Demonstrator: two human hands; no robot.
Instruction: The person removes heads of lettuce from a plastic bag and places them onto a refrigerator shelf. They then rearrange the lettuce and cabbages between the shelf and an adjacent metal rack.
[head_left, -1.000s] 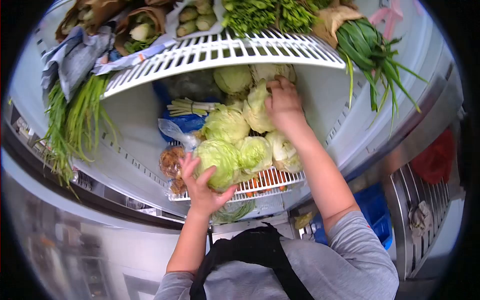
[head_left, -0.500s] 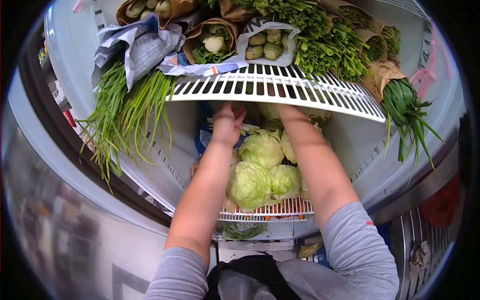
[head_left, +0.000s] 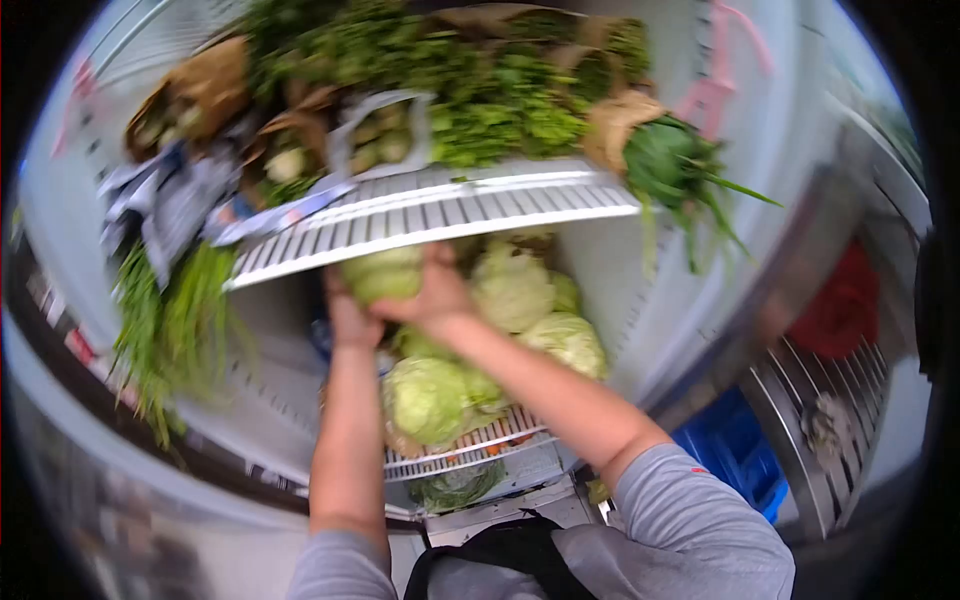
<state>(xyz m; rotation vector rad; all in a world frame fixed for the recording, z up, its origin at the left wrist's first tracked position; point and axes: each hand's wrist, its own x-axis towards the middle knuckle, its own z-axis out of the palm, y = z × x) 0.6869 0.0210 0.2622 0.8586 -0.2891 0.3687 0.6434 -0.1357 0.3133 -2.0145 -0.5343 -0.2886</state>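
Both my hands are inside a fridge, under the upper wire shelf. My left hand (head_left: pixel 350 312) is pressed against the left side of a pale green cabbage (head_left: pixel 383 274). On its other side, my right hand (head_left: pixel 440 290) grips it with the thumb spread toward the left hand. The shelf edge partly covers the top of this cabbage and some fingers, and motion blurs them. More leafy green heads (head_left: pixel 428 398) sit just below my hands, with a further head (head_left: pixel 512 285) right of my right hand.
The white upper shelf (head_left: pixel 430 212) bears bunched greens (head_left: pixel 510 110), paper-wrapped vegetables and long green stalks (head_left: pixel 190 330) hanging over its left edge. Carrot-coloured pieces show through the lower rack (head_left: pixel 475 445). A blue crate (head_left: pixel 735 450) and a metal rack (head_left: pixel 845 400) stand at right.
My view has swung to the right, so the fridge appears further left. My hands, apart and partly under the shelf before, now clasp a cabbage from both sides.
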